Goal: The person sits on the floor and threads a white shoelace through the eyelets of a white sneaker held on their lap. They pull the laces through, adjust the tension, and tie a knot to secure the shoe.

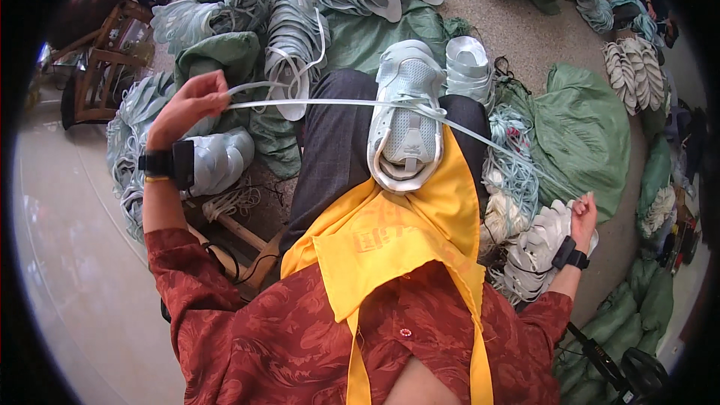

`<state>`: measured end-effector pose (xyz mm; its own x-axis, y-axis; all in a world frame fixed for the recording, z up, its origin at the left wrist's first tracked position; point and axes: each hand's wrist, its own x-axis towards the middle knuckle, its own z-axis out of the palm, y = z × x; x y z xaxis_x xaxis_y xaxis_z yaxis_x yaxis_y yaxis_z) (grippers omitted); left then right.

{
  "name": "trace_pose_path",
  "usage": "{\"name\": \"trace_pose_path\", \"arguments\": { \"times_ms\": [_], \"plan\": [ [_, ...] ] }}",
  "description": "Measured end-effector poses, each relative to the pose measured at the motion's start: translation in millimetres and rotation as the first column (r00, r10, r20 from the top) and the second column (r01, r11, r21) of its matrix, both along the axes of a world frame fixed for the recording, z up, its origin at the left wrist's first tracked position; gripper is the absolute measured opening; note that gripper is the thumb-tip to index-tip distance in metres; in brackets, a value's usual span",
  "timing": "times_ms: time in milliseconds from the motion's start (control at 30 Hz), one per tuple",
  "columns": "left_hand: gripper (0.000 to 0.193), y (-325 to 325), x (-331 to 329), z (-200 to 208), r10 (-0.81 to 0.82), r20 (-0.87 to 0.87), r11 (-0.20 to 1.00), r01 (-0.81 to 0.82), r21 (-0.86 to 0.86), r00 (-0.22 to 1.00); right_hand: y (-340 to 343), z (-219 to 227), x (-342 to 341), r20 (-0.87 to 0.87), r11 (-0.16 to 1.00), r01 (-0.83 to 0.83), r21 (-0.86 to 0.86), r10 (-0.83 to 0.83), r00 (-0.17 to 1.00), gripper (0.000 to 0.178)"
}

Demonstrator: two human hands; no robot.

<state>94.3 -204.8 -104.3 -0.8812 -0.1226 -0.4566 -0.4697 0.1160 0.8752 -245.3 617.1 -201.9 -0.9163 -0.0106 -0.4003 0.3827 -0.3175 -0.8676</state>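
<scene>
A pale blue-grey sneaker upper (409, 75) rests across my knees, its heel opening toward me. A flat, pale shoelace (315, 103) runs through it and stretches out to both sides. At the left, my left hand (199, 101) pinches one length of the lace, and a loose tail hangs from the fingers. Far to the right, my right hand (583, 214) is raised with its fingers pinched together at the other end of the lace. That hand hovers just over a stack of white shoe parts (541, 247). The lace is drawn nearly straight between the hands.
Nested shoe uppers (296, 34) lie in stacks ahead and at the left. A green sack (589, 135) and a bundle of loose laces (517, 150) sit at my right. A wooden chair (105, 67) stands at far left. My lap carries a yellow apron (390, 232).
</scene>
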Motion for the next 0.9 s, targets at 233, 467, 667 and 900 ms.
{"name": "trace_pose_path", "arguments": {
  "times_ms": [233, 467, 667, 900],
  "plan": [
    [0.026, 73, -36, -16, -0.117, 0.007, 0.764, 0.094, -0.638, 0.993, -188, 17, 40, -0.066, 0.715, -0.324, 0.62, 0.459, 0.886, 0.021],
    [0.014, 194, -103, -25, -0.14, -0.43, 0.937, -0.022, -0.349, 0.892, -345, 63, 87, -0.109, 0.508, -0.578, 0.639, 0.803, 0.586, 0.017],
    [0.018, 206, -120, -22, -0.137, -0.221, 0.902, 0.029, -0.432, 0.966, -362, 59, 90, -0.17, 0.427, -0.561, 0.709, 0.876, 0.452, 0.013],
    [0.022, 215, -130, -32, -0.191, -0.402, 0.801, -0.094, -0.591, 0.896, -368, 64, 102, -0.177, 0.439, -0.592, 0.676, 0.876, 0.448, 0.011]
  ]
}}
